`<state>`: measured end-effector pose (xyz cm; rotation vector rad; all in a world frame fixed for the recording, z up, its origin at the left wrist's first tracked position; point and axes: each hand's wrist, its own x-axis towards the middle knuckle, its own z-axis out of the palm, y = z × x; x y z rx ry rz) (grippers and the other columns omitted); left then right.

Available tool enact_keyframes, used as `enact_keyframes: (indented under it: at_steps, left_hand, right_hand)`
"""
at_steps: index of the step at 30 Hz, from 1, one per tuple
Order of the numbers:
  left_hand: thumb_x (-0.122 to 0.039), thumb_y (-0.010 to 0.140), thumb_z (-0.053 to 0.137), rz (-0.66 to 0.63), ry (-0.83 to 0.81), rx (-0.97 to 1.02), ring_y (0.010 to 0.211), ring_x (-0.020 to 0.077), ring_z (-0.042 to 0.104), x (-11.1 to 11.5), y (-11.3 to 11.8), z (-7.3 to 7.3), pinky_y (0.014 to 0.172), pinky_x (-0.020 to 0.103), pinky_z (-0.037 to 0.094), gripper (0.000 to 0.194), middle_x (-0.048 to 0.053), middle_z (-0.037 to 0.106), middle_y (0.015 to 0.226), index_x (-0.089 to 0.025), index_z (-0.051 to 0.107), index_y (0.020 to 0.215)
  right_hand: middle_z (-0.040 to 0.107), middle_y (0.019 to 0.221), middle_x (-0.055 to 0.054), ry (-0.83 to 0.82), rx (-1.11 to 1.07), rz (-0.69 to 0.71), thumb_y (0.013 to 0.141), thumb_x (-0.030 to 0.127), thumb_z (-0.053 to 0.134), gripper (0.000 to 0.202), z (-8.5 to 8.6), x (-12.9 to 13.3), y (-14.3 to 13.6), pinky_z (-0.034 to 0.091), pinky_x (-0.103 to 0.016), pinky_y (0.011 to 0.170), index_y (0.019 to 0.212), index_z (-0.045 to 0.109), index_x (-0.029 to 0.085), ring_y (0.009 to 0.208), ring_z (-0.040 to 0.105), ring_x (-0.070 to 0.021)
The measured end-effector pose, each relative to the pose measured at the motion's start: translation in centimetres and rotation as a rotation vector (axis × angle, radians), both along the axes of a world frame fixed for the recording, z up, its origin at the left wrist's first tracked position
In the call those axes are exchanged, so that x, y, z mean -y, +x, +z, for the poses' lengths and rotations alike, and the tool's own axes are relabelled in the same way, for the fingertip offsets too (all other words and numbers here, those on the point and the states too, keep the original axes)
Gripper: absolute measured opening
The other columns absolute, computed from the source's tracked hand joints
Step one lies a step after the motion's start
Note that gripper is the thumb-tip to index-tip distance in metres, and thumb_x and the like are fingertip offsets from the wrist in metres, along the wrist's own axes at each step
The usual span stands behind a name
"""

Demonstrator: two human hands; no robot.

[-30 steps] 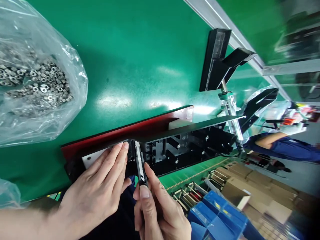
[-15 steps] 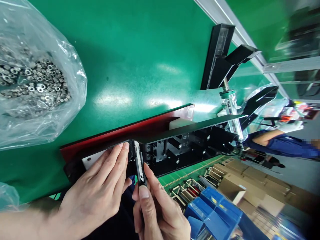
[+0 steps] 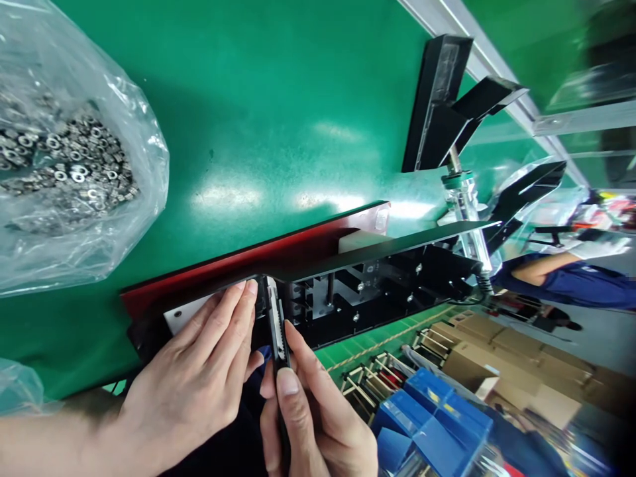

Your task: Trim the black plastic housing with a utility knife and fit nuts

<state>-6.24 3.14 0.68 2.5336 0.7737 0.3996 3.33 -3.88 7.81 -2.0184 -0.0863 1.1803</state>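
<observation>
Factory workshop, with the look of an assembly area

Loose hardware comes in bulk here: a clear plastic bag [image 3: 152,192] on the broad green worktop [image 3: 278,99] holds a heap of small metal parts [image 3: 97,149], many ring-shaped. Farther along are angled black pieces [image 3: 437,129]. At the near edge is a long black housing [image 3: 377,305] with bright metal fixings inside, and the right hand [image 3: 322,414] grips a slim cutter-like tool [image 3: 277,324]. Beyond are cardboard boxes [image 3: 521,384], blue boxes [image 3: 450,411] and another person [image 3: 581,281] in navy clothing and a white glove [image 3: 599,248].
</observation>
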Motion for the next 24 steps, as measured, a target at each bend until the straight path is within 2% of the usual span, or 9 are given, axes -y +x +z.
enact_keyframes:
  at_steps: [2, 4, 7, 9, 13, 19, 24]
  left_hand:
    - [-0.015, 0.095, 0.038, -0.03, -0.01, 0.001, 0.128, 0.0323, 0.044, 0.0, -0.4, 0.0, 0.11, 0.041, 0.029, 0.04, 0.026, 0.046, 0.133, 0.011, 0.05, 0.122]
    - [-0.009, 0.092, 0.038, -0.079, -0.022, 0.012, 0.129, 0.0339, 0.042, 0.0, -1.1, 0.0, 0.111, 0.043, 0.03, 0.037, 0.027, 0.045, 0.133, 0.011, 0.052, 0.12]
    - [-0.007, 0.089, 0.041, -0.124, -0.016, 0.032, 0.13, 0.0362, 0.04, 0.1, -2.1, -0.1, 0.111, 0.045, 0.031, 0.037, 0.029, 0.046, 0.132, 0.012, 0.052, 0.119]
    - [-0.01, 0.091, 0.039, -0.125, 0.011, 0.022, 0.129, 0.0369, 0.041, 0.1, -2.5, -0.3, 0.111, 0.045, 0.031, 0.039, 0.03, 0.046, 0.131, 0.012, 0.051, 0.121]
    - [-0.015, 0.095, 0.032, -0.178, 0.075, -0.017, 0.13, 0.0359, 0.04, -0.1, -2.7, -0.5, 0.113, 0.045, 0.028, 0.042, 0.026, 0.039, 0.139, 0.008, 0.048, 0.126]
    - [-0.011, 0.093, 0.027, -0.24, 0.066, -0.024, 0.13, 0.0371, 0.039, -0.2, -2.9, -0.8, 0.114, 0.046, 0.027, 0.045, 0.028, 0.038, 0.138, 0.011, 0.045, 0.128]
    - [-0.011, 0.09, 0.032, -0.241, 0.074, -0.02, 0.13, 0.0368, 0.039, -0.1, -3.0, -0.7, 0.114, 0.045, 0.027, 0.046, 0.028, 0.039, 0.138, 0.012, 0.045, 0.128]
  right_hand:
    - [0.056, 0.077, -0.001, -0.049, -0.094, -0.146, 0.091, 0.038, 0.064, 0.033, 0.2, 0.0, -0.6, 0.046, -0.01, 0.044, 0.124, 0.061, 0.036, 0.048, 0.052, -0.0048]
    - [0.056, 0.079, -0.001, -0.044, -0.176, -0.193, 0.092, 0.039, 0.064, 0.035, 0.1, 0.0, -1.1, 0.045, -0.008, 0.044, 0.126, 0.058, 0.038, 0.047, 0.048, -0.0029]
    - [0.054, 0.08, -0.001, 0.034, -0.212, -0.132, 0.096, 0.04, 0.056, 0.037, -0.6, 0.2, -1.4, 0.037, -0.007, 0.036, 0.133, 0.052, 0.038, 0.042, 0.042, -0.0018]
    - [0.053, 0.082, -0.001, 0.099, -0.183, -0.042, 0.1, 0.036, 0.049, 0.036, -1.3, 0.5, -1.4, 0.033, -0.007, 0.034, 0.136, 0.047, 0.04, 0.042, 0.041, -0.0013]
    - [0.05, 0.081, 0.001, 0.178, -0.051, 0.12, 0.104, 0.027, 0.041, 0.039, -2.3, 1.1, -1.5, 0.037, -0.009, 0.042, 0.138, 0.041, 0.045, 0.046, 0.041, -0.0006]
    - [0.051, 0.077, 0.001, 0.177, 0.014, 0.128, 0.104, 0.027, 0.042, 0.037, -2.6, 1.3, -1.7, 0.033, -0.011, 0.047, 0.137, 0.043, 0.044, 0.051, 0.041, -0.0022]
    - [0.046, 0.066, 0.002, 0.205, 0.088, 0.189, 0.104, 0.025, 0.04, 0.039, -3.1, 1.6, -1.8, 0.03, -0.014, 0.045, 0.142, 0.041, 0.034, 0.049, 0.037, -0.005]
